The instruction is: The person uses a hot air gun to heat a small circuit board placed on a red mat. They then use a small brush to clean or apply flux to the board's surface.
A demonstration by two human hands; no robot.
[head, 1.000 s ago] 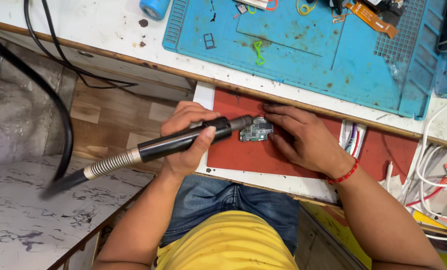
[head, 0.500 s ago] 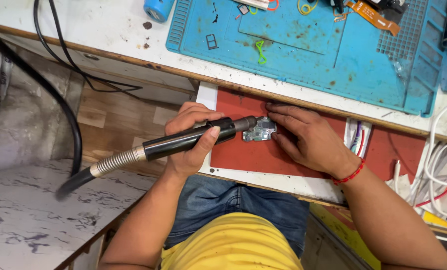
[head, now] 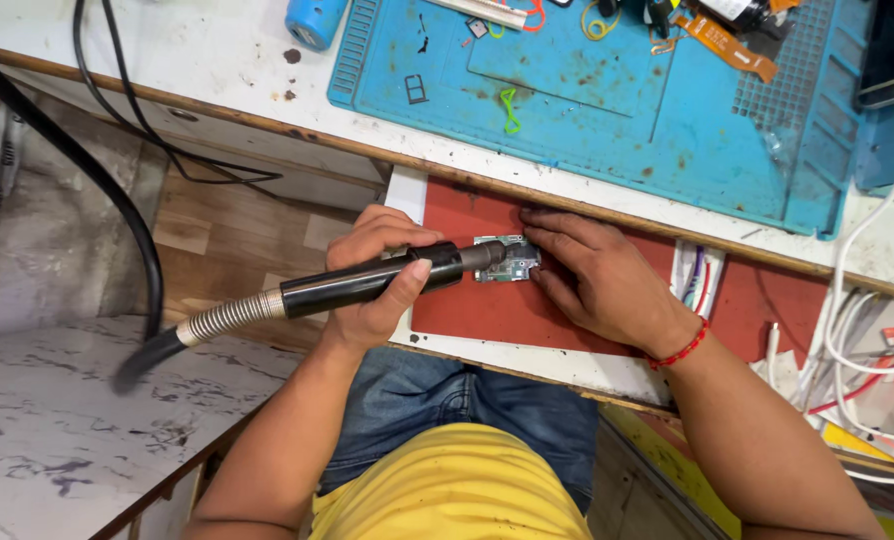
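1. The left hand (head: 377,280) is wrapped around a black tool handle (head: 367,283), the fingers curled tight over the top and the thumb (head: 407,285) pressed along its near side.
2. The tool's dark tip (head: 487,256) juts out past those fingertips and lies over the left end of a small circuit board (head: 507,262) (whether it actually touches, I cannot tell from here).
3. The right hand (head: 597,285) lies flat, fingers slightly spread, with the fingertips (head: 539,262) pressing on the right edge of the board.
4. So the board sits between the two sets of fingertips, on a red mat (head: 487,310) under both hands.
5. Behind the left wrist, a ribbed metal hose (head: 229,316) runs off the handle into a thick black cable (head: 67,150).
6. A red thread bracelet (head: 679,350) circles the right wrist.
7. Beyond the right knuckles, a blue work mat (head: 617,120) lies on the white bench, well apart from the fingers, and white cables (head: 847,300) trail off to the right.
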